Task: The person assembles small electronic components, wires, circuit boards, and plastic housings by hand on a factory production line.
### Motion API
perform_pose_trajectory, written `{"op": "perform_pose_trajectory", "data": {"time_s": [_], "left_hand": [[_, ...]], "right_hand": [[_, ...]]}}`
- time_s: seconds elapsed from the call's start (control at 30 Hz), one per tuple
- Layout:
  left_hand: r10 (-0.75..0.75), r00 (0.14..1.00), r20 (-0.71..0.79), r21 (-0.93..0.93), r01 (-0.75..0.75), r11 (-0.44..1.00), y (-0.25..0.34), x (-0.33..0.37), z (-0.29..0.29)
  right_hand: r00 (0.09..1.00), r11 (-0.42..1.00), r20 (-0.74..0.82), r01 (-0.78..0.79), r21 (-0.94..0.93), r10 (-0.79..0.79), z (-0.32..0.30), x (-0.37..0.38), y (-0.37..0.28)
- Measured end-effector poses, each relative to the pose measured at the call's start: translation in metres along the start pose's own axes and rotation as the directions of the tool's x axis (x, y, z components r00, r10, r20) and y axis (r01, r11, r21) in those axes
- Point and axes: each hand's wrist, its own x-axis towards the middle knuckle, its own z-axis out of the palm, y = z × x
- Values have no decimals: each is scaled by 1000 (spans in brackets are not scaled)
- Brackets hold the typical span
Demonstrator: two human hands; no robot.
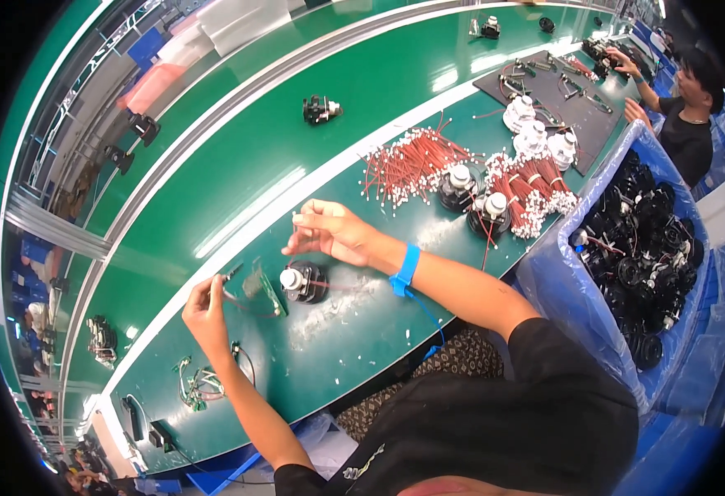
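- Leftmost, the person's left hand [205,307] has thumb and fingertips closed on a thin dark-tipped lead [233,273]. The lead is probably light and limp, best pinched at its firm end rather than by the wire.
- Just right of that hand, a circuit board [275,298] stands tilted over the green table [361,351]. It is likely light, stiff and somewhat fragile, so its edges would make the safest hold. It looks green and thin, though blur hides its parts.
- Right of the board, a black unit [316,290] sits on the table. It should be rigid, heavier than the board and perhaps slick; its round body offers a firmer hold than its wire. A white cap tops it, and a thin reddish wire trails right.
- Farther right and beyond the unit, the right hand [329,234] is raised with bent fingers, a small white piece [298,218] at its fingertips; whether they grip it cannot be told.
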Motion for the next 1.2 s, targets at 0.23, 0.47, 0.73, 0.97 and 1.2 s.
{"op": "perform_pose_trajectory", "data": {"time_s": [0.23,0.47,0.73,0.97,1.2], "left_hand": [[-287,943,166,-479,332,813,-7,-11,4],[-332,867,372,-504,489,712,3,-13,16],[-259,827,499,-505,520,689,3,-20,13],[-200,775,599,-272,431,860,6,-23,12],[-132,842,523,-87,207,974,29,-24,2]], "right_hand": [[991,993,-115,-80,-89,69,-3,-4,-7],[988,901,-152,-77,-428,12,-4,-5,-20],[995,848,-101,-41,-528,-15,-1,-6,-24],[989,754,-129,-29,-656,-74,12,-10,-36],[996,714,-92,-59,-698,-7,21,-14,-35]]}}
